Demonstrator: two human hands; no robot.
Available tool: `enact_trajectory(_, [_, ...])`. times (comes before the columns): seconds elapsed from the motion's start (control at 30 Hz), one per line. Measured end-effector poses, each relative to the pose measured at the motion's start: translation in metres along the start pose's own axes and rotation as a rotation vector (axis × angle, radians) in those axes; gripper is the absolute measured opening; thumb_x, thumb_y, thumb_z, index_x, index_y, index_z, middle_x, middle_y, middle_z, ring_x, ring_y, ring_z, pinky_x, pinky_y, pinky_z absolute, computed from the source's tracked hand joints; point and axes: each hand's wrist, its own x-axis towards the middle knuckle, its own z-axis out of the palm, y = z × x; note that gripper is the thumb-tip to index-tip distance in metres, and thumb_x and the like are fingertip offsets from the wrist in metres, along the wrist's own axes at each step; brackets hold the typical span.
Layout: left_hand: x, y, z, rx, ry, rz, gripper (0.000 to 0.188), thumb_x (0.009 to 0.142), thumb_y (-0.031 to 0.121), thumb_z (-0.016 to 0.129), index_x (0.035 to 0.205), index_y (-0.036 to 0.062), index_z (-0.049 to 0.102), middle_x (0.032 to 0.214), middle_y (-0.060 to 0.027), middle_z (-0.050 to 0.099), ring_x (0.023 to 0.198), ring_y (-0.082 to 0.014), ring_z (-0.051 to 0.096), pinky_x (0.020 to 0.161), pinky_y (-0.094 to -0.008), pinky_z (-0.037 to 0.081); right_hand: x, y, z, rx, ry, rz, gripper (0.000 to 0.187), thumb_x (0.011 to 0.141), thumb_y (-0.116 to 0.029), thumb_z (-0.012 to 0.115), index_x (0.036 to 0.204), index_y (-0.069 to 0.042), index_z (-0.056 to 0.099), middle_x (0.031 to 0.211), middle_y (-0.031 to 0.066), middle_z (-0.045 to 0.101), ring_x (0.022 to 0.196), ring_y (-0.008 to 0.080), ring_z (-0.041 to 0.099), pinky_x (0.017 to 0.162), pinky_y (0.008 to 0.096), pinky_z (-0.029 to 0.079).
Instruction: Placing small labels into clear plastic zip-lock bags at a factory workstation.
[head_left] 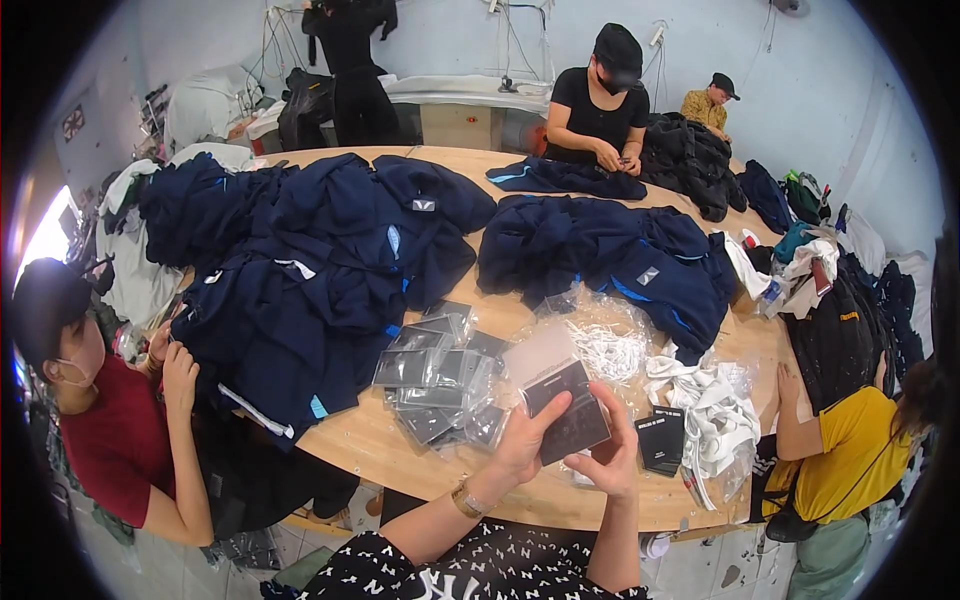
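Over the table's near edge, my left hand (pixel 530 440) grips a black card (pixel 574 412) with a pale beige upper part, thumb across its face. Around its right edge, the fingers of my right hand (pixel 612 450) curl and touch it. Just left of the card lies a heap of dark cards in clear plastic sleeves (pixel 435 370). Beyond my right hand are a clear bag of white strings (pixel 612 340) and a tangle of white straps (pixel 718 425). A few loose black cards (pixel 660 438) rest beside the straps.
Navy garments (pixel 330 260) are piled on the wooden table (pixel 375 455) at left, with more navy garments (pixel 600 250) at centre. People work around the table: one in red (pixel 120 450) at left, one in yellow (pixel 855 455) at right, one in black (pixel 595 120) across.
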Motion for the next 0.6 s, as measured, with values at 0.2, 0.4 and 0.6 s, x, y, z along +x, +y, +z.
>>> enact_trajectory(0.2, [0.004,0.001,-0.002,0.074,-0.015,-0.035,0.026,0.088,0.023,0.054,0.105,0.0036,0.053,0.095,-0.003,0.06,0.082,-0.0111,0.059,0.071,-0.0254,0.049,-0.003,-0.003,-0.004,-0.137,0.058,-0.038,0.076,0.063,0.006,0.07,0.127,0.003,0.03,0.11,0.0144,0.055,0.099,0.0185,0.056,0.083,0.0278,0.045])
enact_trajectory(0.4, [-0.004,0.004,-0.006,0.254,-0.378,0.218,0.034,0.093,0.021,0.039,0.119,-0.002,0.041,0.112,-0.0091,0.05,0.102,-0.0164,0.049,0.084,-0.0315,0.042,-0.001,0.0,0.0,0.098,0.267,-0.049,0.077,0.066,-0.001,0.072,0.128,0.001,0.025,0.113,0.0136,0.053,0.099,0.0183,0.055,0.084,0.0268,0.044])
enact_trajectory(0.6, [0.0,0.002,-0.004,0.715,-0.255,0.529,0.034,0.083,0.014,0.052,0.112,-0.0027,0.046,0.098,-0.0112,0.057,0.09,-0.0184,0.056,0.079,-0.0307,0.044,-0.006,0.006,0.001,0.004,0.259,-0.119,0.076,0.065,-0.008,0.075,0.125,0.002,0.029,0.116,0.0141,0.051,0.103,0.0173,0.052,0.086,0.027,0.042])
